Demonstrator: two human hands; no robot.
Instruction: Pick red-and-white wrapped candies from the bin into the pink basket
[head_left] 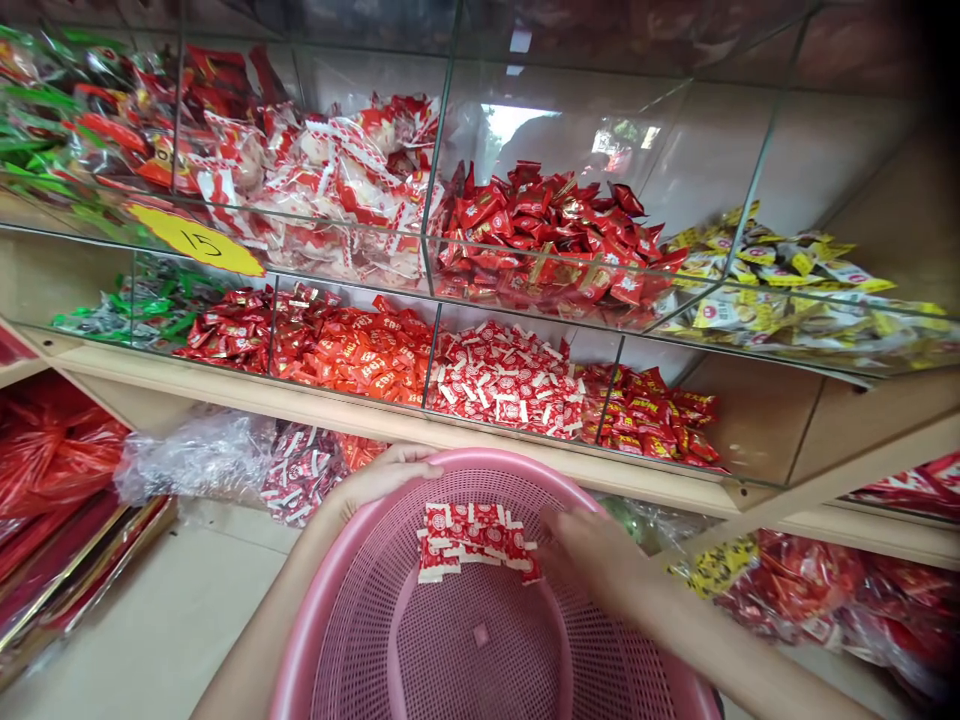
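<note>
A pink plastic basket (315, 600) with mesh walls is tilted in front of me. Inside it, red and white wrapped candies (476, 535) lie in rows against the far wall. My left hand (386, 478) grips the basket's rim at the upper left, fingers over the edge. Within the basket on the right, my right hand (581, 550) is beside the right end of the candies; its fingers are blurred, and whether they hold anything is unclear. Similar red and white candies (510, 385) fill a compartment of the lower shelf just beyond the basket.
Glass-fronted shelves hold red-wrapped candies (555, 235), yellow and white packets (780, 265) and orange packets (375, 350). A yellow tag (196, 240) reads 15. The wooden shelf edge (315, 412) runs just behind the basket. Plastic bags (199, 455) lie beneath, with red bags (56, 445) at left.
</note>
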